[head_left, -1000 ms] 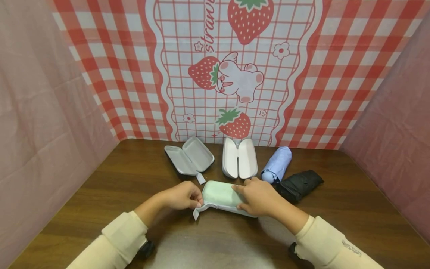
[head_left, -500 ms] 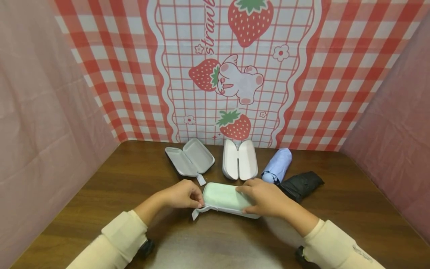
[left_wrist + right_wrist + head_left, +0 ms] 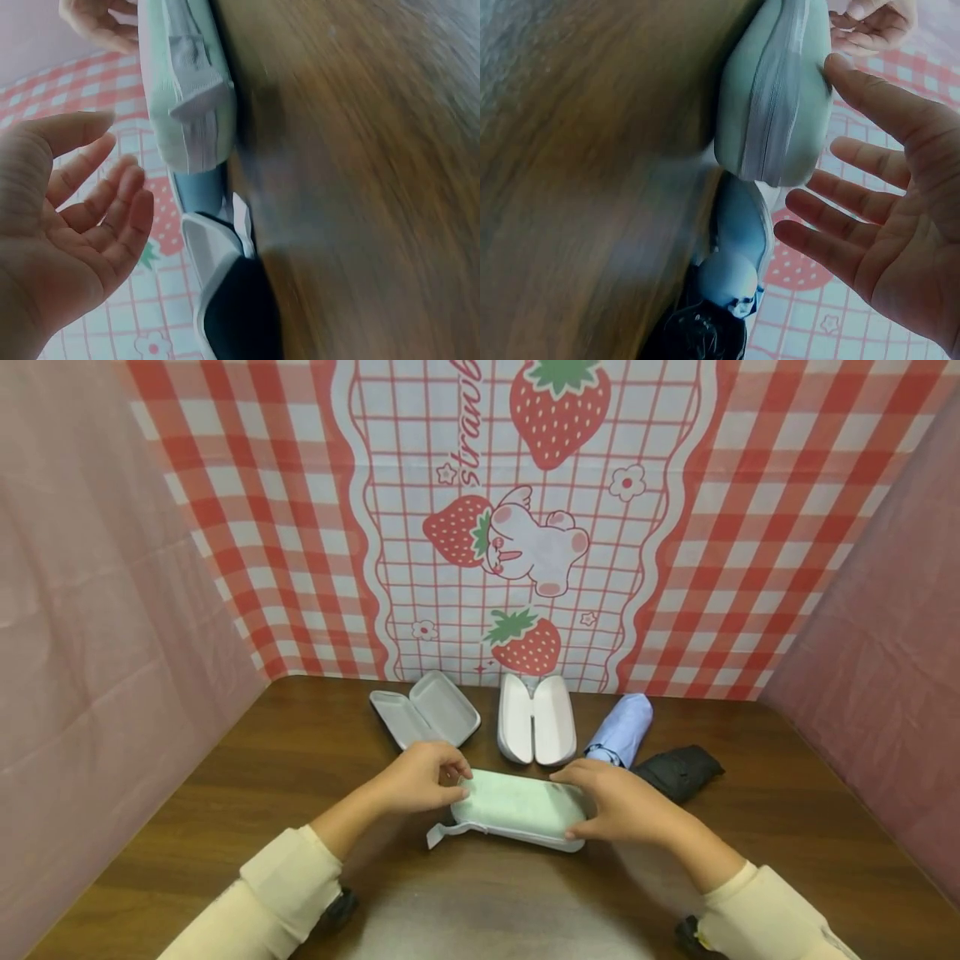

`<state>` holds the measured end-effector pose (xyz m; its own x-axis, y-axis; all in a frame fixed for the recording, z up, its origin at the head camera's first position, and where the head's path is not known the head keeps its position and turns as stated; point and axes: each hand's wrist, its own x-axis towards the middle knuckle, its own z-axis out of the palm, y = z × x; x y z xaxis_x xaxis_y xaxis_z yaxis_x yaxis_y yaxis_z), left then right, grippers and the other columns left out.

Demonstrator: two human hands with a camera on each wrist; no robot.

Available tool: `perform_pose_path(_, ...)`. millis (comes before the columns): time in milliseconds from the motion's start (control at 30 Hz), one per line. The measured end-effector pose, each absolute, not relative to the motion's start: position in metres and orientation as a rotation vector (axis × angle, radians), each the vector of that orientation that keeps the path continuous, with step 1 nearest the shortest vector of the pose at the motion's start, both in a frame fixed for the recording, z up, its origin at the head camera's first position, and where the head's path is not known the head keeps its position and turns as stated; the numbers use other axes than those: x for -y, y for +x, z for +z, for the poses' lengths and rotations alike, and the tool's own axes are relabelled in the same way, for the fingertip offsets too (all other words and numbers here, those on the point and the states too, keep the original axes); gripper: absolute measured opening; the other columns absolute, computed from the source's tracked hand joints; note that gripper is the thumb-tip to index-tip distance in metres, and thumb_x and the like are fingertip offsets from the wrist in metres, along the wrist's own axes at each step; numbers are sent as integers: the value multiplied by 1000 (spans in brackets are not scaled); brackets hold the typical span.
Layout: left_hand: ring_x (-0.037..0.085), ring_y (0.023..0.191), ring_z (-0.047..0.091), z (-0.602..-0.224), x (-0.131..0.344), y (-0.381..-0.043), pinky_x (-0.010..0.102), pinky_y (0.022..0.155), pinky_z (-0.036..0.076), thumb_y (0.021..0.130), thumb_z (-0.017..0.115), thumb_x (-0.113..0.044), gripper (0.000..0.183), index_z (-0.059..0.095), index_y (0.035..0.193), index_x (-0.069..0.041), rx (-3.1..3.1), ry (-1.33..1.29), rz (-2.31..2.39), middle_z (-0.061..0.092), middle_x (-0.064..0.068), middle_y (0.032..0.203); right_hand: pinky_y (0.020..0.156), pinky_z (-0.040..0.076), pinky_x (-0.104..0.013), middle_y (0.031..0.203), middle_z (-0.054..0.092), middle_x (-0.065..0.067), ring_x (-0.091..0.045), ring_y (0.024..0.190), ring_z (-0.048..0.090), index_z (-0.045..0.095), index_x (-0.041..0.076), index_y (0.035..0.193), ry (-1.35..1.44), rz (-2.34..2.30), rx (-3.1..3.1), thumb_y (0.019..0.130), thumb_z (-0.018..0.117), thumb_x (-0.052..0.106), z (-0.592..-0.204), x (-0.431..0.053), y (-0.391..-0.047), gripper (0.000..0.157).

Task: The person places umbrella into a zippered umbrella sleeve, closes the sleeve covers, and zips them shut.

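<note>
A mint-green zippered hard case [image 3: 517, 806] lies closed on the wooden table, long side across. Its grey zipper band shows in both wrist views, and a fabric tab [image 3: 437, 836] sticks out at its left front corner. Over the case's left end hovers my left hand [image 3: 422, 778]; in the left wrist view its fingers [image 3: 112, 202] are loosely bent with nothing between them. My right hand [image 3: 622, 806] is at the right end, fingers spread. In the right wrist view its thumb tip overlaps the case's top edge, while the other fingers [image 3: 840, 202] stand apart from it.
Behind the case stand a grey case [image 3: 444, 712] and a white case [image 3: 555, 718], both lying open. To the right are a folded light-blue umbrella [image 3: 622, 727] and a black folded umbrella [image 3: 681, 773]. A checked strawberry cloth [image 3: 525, 643] hangs at the back.
My left hand has left the zipper at the case's left front corner and risen over its left end. The right hand has shifted slightly right along the case, fingers spreading wider.
</note>
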<state>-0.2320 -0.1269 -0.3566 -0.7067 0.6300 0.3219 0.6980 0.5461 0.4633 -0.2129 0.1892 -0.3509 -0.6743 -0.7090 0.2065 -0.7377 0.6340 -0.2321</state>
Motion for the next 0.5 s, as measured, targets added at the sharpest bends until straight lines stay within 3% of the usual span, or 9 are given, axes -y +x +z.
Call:
perform_pose_path(167,19,94,61,-358,112,-233,29,82,48,73,83,-20,32,69,99,-7,2599,-1276,-779,66,2,100,93,47,-44,117,64,-6,-24,110,58,63,1,123,1204,520,2737,72,86,30,-351,-197,-212,62)
perform_pose_path(333,15,104,57,-357,100,-233,28,90,46,69,87,-27,46,68,107,-9,2621,-1350,-699,64,0,109,94,47,-45,118,63,-5,-24,112,57,63,1,123,1211,567,2725,74,85,33,-355,-203,-212,62)
perform_pose_path(500,16,110,55,-356,94,-233,30,94,44,67,88,-30,51,68,110,-12,2688,-1367,-635,62,0,114,98,43,-50,126,60,-12,-30,119,54,61,1,126,1190,598,2733,75,83,39,-357,-209,-212,67)
